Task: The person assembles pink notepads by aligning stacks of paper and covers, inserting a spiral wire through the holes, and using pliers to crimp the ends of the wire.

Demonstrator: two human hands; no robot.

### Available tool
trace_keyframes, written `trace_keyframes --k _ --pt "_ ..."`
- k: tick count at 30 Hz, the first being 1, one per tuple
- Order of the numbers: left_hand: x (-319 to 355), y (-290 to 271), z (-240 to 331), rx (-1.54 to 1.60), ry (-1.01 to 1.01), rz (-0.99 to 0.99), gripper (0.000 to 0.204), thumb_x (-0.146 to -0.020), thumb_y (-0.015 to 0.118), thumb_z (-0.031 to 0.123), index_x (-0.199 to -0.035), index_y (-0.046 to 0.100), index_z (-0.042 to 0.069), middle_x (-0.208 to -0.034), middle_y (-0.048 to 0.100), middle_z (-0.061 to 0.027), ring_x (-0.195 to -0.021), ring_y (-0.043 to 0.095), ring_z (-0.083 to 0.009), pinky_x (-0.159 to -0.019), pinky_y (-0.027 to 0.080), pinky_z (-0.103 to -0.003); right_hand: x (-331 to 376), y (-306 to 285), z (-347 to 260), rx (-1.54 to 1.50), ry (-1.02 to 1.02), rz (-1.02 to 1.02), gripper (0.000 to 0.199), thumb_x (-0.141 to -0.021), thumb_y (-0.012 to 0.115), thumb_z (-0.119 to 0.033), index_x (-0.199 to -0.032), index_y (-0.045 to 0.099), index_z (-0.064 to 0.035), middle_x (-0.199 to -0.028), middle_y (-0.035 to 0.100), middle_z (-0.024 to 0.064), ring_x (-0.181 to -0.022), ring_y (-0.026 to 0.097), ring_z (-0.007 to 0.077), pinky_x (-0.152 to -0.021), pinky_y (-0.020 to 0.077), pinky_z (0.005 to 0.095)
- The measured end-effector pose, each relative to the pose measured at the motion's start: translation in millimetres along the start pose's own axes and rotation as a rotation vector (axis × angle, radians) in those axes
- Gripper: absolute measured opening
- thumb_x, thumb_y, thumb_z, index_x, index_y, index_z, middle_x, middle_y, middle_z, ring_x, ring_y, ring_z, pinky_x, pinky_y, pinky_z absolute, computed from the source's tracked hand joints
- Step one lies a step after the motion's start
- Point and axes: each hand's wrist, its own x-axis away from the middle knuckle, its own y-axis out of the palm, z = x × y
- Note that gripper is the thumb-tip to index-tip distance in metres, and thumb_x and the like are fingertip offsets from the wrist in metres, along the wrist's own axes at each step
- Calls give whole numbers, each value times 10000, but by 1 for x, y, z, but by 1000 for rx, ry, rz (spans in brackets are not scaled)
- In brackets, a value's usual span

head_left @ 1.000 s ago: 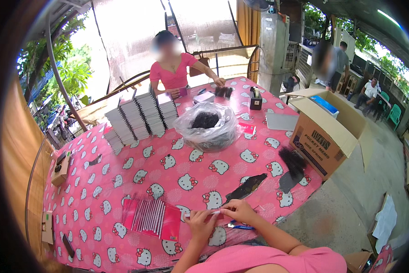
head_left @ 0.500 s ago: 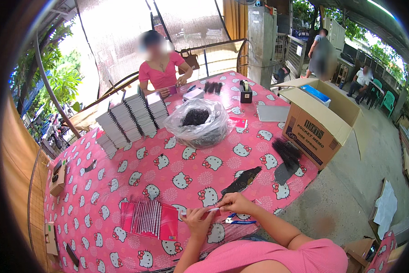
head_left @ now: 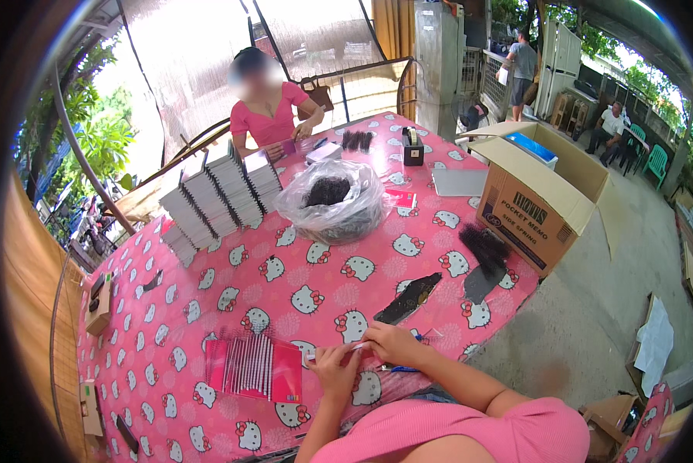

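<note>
At the near edge of the table my left hand (head_left: 334,369) and my right hand (head_left: 392,344) meet, fingers closed on a thin white-edged piece (head_left: 356,347). Most of that piece is hidden by the fingers. Left of my left hand lies an overlapping row of pink-covered notepads (head_left: 284,374) with white edges and dark coils at the top. A blue-handled tool (head_left: 399,369) sits partly under my right forearm; its kind is hard to make out. Beyond my right hand rests a flat black piece (head_left: 409,299).
Stacks of spiral-bound notepads (head_left: 221,191) stand at the far left beside a plastic bag (head_left: 335,224) of black coils. A loose coil bundle (head_left: 483,251) lies near a cardboard box (head_left: 527,224) on the right. A tape dispenser (head_left: 413,148) and a seated co-worker (head_left: 269,116) are across the table.
My right hand has shifted slightly left and down, closer to my left hand, and covers more of the piece and the blue-handled tool. In the background a standing person has turned.
</note>
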Motion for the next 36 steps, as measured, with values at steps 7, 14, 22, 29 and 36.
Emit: trace_keyframes --k 7,14,22,29,36 --pt "0 3 -1 -5 -16 -9 161 -723 726 282 -858 703 196 -842 652 41 -894 542 -165 -993 167 -554 -5 5 11 82 -58 -93 235 -805 630 -186 -973 538 -50 -930 525 136 -869 560 337 -705 468 411" --pt "2 0 -1 47 -49 19 174 -725 728 264 -874 702 178 -823 651 31 -861 543 -165 -983 180 -547 -10 6 0 23 -44 -88 253 -773 667 -188 -941 531 -57 -938 531 124 -903 575 337 -716 477 427" --pt "-1 2 3 101 -78 2 158 -723 738 266 -844 698 172 -778 643 34 -824 542 -154 -994 162 -579 -10 14 9 205 -13 -53 165 -811 599 -192 -902 573 -57 -883 577 122 -867 587 319 -728 482 425" --pt "4 -3 -12 107 -28 -16 195 -681 769 260 -835 692 168 -755 636 35 -793 548 -156 -966 205 -530 -17 -36 -26 300 -56 6 158 -762 622 -177 -833 653 -39 -835 616 157 -801 617 339 -700 498 437" --pt "8 -2 -20 101 54 -54 216 -651 775 233 -834 686 158 -758 632 27 -763 547 -157 -933 239 -471 -24 -19 -39 347 104 -534 291 -710 638 -238 -907 650 -24 -841 651 197 -811 640 355 -687 505 464"
